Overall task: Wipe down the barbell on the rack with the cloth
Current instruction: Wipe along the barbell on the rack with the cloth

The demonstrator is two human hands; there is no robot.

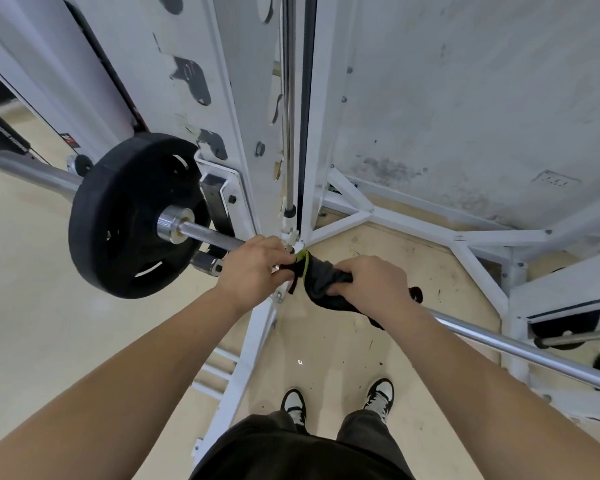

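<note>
The barbell (499,341) lies across the white rack (222,98), its chrome shaft running from the upper left down to the lower right, roughly level with the person's hands and above the floor. A dark grey cloth (326,282) with a yellow-green hem is draped over the shaft at its middle stretch, just inside the rack's upright, with a fold hanging below the bar. The left hand (253,268) sits on the bar on the plate side, its fingers curled together and pinching the hemmed end of the cloth against the shaft. The right hand (374,282) is just beside it on the other side, fingers bent down and clamped on the bunched cloth over the bar; whether its thumb goes under the shaft cannot be told. To the left of the hands a black weight plate (118,216) sits on the sleeve, with a chrome collar (172,225) against its inner face and the bare sleeve end (32,171) sticking out beyond it. A thin chrome guide rod (288,98) rises up the rack behind the hands. White base struts spread over the beige floor (32,271) to a scuffed pale wall (465,98). Below, two black-and-white shoes (293,405) stand near the rack's foot
</note>
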